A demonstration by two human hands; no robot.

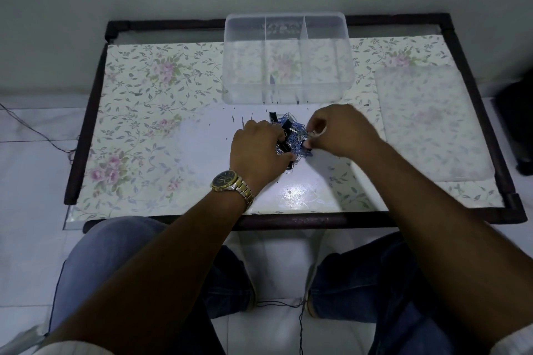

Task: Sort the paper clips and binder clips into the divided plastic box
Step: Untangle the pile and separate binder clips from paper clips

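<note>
Both forearms reach over the table (pixel 138 112) to the pile of clips (pixel 292 132), just in front of the clear divided box (pixel 248 66). The left hand (pixel 258 150) lies curled, palm down, on it; the right hand (pixel 341 130) pinches a blue clip (pixel 307 146) at its edge.

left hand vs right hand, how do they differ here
The left hand lies palm down over the near left of the clip pile; the right hand is raised at the pile's right edge, fingers curled in a pinch. The left wrist carries a watch; the right wrist is bare. Both touch the same pile, in front of the box.
</note>
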